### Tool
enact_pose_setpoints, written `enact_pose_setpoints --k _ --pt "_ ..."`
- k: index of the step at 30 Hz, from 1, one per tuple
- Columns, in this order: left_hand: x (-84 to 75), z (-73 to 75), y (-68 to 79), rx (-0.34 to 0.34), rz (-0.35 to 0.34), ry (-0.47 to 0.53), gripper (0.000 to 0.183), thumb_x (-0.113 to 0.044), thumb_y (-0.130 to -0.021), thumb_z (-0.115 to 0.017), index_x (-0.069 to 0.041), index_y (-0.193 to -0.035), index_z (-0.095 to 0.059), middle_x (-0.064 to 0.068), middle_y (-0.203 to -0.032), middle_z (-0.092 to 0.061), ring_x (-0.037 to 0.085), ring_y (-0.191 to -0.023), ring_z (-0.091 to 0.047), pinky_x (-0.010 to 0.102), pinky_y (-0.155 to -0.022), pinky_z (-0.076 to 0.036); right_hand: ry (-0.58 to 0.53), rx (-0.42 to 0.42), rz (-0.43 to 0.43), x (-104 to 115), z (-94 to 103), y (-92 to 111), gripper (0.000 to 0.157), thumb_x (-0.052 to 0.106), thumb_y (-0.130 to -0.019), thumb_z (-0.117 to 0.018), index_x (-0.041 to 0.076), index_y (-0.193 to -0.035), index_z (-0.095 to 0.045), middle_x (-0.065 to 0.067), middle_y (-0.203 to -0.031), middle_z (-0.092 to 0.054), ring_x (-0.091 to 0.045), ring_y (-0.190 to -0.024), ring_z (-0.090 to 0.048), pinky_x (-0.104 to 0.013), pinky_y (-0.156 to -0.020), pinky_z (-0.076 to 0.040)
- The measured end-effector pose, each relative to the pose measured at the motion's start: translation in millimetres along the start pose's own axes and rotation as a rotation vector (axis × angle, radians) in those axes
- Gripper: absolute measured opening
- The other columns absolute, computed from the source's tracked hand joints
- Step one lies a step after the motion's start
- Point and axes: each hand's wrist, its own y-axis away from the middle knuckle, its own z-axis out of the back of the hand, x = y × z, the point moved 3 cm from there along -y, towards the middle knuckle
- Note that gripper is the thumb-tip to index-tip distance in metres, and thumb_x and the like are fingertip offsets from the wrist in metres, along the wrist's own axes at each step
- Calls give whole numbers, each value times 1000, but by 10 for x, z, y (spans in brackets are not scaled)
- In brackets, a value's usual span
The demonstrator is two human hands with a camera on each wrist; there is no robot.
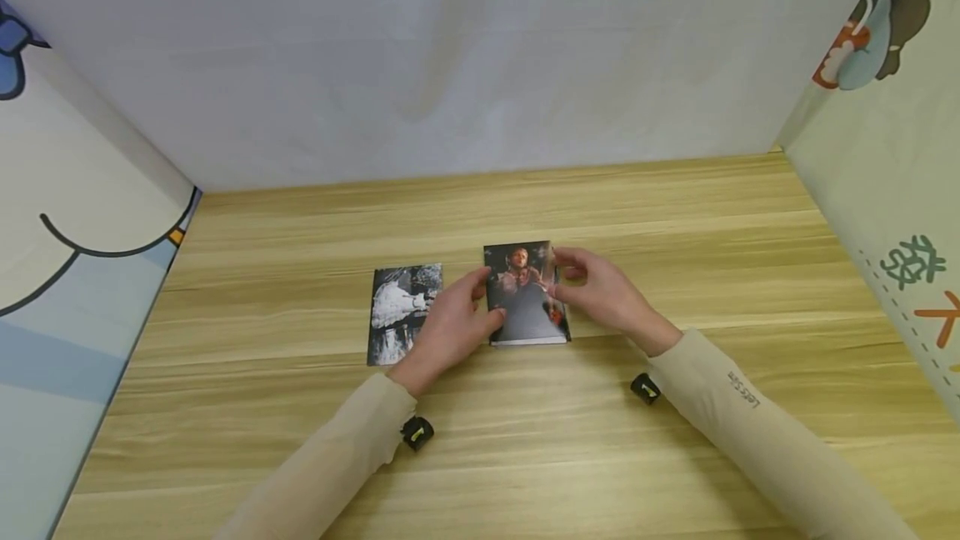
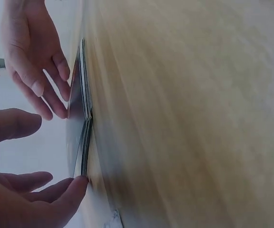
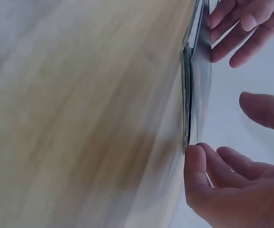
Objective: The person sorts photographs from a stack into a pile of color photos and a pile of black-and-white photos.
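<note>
A pale backdrop (image 1: 480, 65) bounds the far side of the wood-grain surface (image 1: 525, 457), where a person's left hand (image 1: 453, 319) and right hand (image 1: 602, 292), each grip spread with thumb and fingers apart, touch the left and right edges of a stack of photo cards (image 1: 528, 311). To its left lies a black-and-white photo (image 1: 393, 307), partly hidden behind the left hand; a small black device (image 1: 417, 433) sits by each wrist.

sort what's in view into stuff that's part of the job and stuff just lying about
Part of the job:
picture stack, between the hands
left hand
right hand

Apparently just there:
black-and-white picture, lying apart from the stack; may belong too
wooden table
pale backdrop
</note>
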Motion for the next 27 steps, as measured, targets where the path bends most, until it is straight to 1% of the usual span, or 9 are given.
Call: enact_pose_setpoints --k 5,8,13,17,21,24,27 --pt "-25 -4 35 -48 -50 -34 74 -17 -90 -77 -2 -154 -44 21 -150 -52 36 -129 -58 49 -107 -51 -97 -19 14 13 5 28 63 5 -98 -65 -5 -155 -39 -25 -153 -47 -43 -136 -52 -51 -109 -49" --pt "-21 -13 55 -65 -59 -8 72 -16 -90 -77 -2 -154 -46 22 -148 -52 37 -124 -61 48 -101 -55 -139 -35 15 19 0 42 62 4 -99 -63 -4 -155 -39 -24 -154 -47 -43 -134 -54 -50 -106 -51" --pt "-13 -16 80 -99 -69 83 69 -9 -90 -75 -2 -153 -47 22 -147 -50 35 -116 -66 40 -90 -61 -151 -64 20 37 -15 70 61 5 -98 -64 -2 -154 -42 -22 -153 -48 -42 -131 -57 -50 -104 -53" --pt "-5 -6 92 -154 -90 96 68 -3 -88 -75 -3 -151 -50 19 -145 -51 32 -115 -67 34 -84 -62 -160 -78 29 54 -27 93 60 4 -98 -63 -1 -154 -43 -20 -153 -49 -40 -130 -58 -48 -101 -55" --pt "9 4 109 -195 -116 116 68 4 -87 -75 -5 -150 -52 17 -141 -52 30 -110 -68 28 -79 -62 -191 -87 37 61 -36 120 59 1 -98 -62 0 -154 -44 -18 -153 -48 -38 -129 -58 -41 -98 -57" --pt "15 18 128 -223 -140 115 68 6 -86 -75 -5 -150 -54 15 -138 -54 28 -105 -69 27 -75 -62 -206 -98 50 69 -39 143 58 0 -98 -61 1 -154 -45 -17 -152 -49 -37 -128 -58 -36 -95 -57" --pt "15 27 151 -238 -161 117 68 6 -86 -75 -5 -149 -54 15 -138 -54 25 -101 -69 28 -72 -61 -212 -116 63 80 -36 167 58 -2 -97 -60 1 -153 -46 -17 -150 -51 -37 -126 -60 -32 -94 -57"
